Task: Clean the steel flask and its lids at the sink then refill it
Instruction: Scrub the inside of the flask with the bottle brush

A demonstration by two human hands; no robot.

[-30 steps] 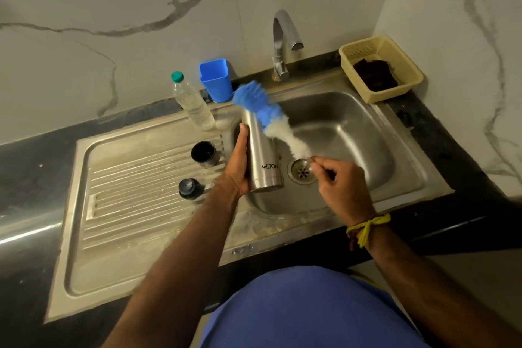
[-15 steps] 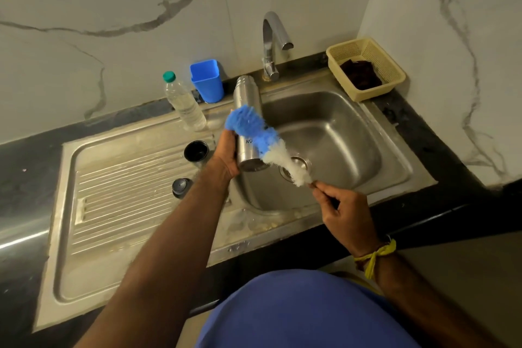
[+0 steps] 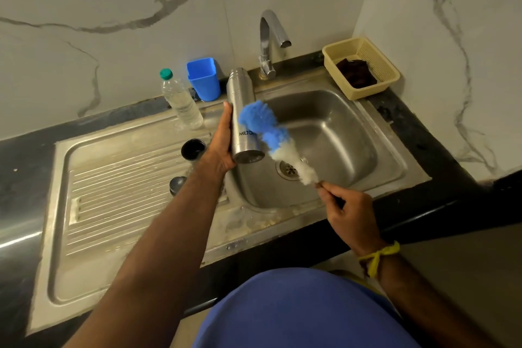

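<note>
My left hand (image 3: 221, 143) grips the steel flask (image 3: 243, 104), tilted over the left side of the sink basin (image 3: 353, 133) with its base toward me. My right hand (image 3: 348, 213) pinches the handle of a blue and white bottle brush (image 3: 271, 135), whose bristles lie against the flask's right side. Two dark lids rest on the ribbed drainboard (image 3: 118, 186): a cup-shaped lid (image 3: 193, 149) and a smaller cap (image 3: 178, 184), both partly behind my left forearm.
The tap (image 3: 269, 42) stands behind the basin, with no water seen running. A clear plastic bottle (image 3: 180, 100) and a blue cup (image 3: 204, 82) stand at the back left. A yellow basket (image 3: 364, 46) holding a dark cloth sits at the back right. The drain (image 3: 288, 169) is open.
The flask has tipped from upright to slanting away from me, its base raised toward me. The brush has slid down along its side, and my right hand has drawn back toward me.
</note>
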